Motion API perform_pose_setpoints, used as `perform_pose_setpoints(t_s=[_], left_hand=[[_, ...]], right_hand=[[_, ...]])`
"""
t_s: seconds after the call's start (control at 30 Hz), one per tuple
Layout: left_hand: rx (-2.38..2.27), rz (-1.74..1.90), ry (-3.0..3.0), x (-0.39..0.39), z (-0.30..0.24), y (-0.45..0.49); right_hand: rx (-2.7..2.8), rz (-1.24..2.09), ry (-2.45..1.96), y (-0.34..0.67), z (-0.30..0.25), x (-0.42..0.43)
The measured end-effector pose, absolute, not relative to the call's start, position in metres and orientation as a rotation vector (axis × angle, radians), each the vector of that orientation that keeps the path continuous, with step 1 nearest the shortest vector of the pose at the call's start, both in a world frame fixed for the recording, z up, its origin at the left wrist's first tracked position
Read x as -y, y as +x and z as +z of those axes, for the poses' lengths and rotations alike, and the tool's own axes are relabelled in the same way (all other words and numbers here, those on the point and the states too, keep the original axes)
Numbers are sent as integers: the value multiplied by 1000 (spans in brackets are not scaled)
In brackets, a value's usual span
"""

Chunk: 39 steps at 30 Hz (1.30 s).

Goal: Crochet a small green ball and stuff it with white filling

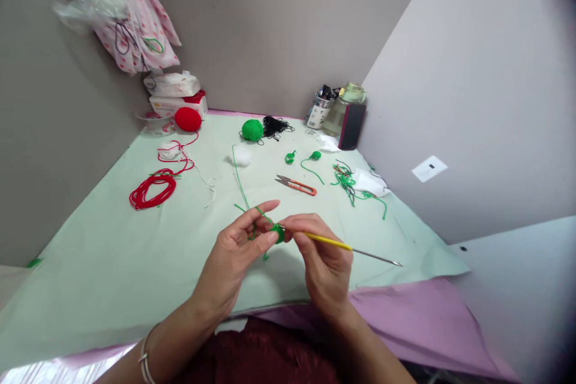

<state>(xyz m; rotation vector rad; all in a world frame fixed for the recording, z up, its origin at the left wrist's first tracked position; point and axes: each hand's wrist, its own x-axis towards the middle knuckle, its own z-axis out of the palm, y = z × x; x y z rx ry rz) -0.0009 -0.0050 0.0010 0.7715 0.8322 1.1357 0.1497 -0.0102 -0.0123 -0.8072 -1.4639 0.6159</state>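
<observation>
My left hand [238,246] pinches a small green crochet piece [278,232] between thumb and fingers, with green yarn [240,183] looped over the raised index finger. The strand runs back across the table to a green yarn ball [252,129]. My right hand [321,258] grips a yellow-handled crochet hook [342,245], its tip at the green piece and its metal end pointing right. Both hands hover over the pale green table cover [112,252].
Orange thread snips [297,185] lie just beyond my hands. A red yarn ball [188,119], a red cord coil [150,190], black thread [275,126], small green pieces [315,156], green scraps [348,183], a cup of tools [320,109] and a jar [344,109] sit further back.
</observation>
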Motion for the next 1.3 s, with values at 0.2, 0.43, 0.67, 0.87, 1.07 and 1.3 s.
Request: perform_pose_setpoints(t_s=[0.2, 0.43, 0.67, 0.87, 1.07, 1.3], left_hand=[[-708, 1030, 528, 0, -2, 1], [-820, 1109, 649, -2, 1, -5], [-801, 1079, 730, 1, 2, -4], [-804, 1068, 719, 3, 5, -7], [-910, 1185, 834, 4, -2, -7], [-927, 1237, 796, 4, -1, -3]], right_hand=[[1708, 166, -875, 156, -16, 16], [1307, 802, -831, 155, -8, 7], [1199, 991, -795, 157, -16, 5], [1141, 1092, -749, 160, -15, 7], [1484, 653, -839, 157, -10, 18], [1829, 74, -835, 158, -19, 22]])
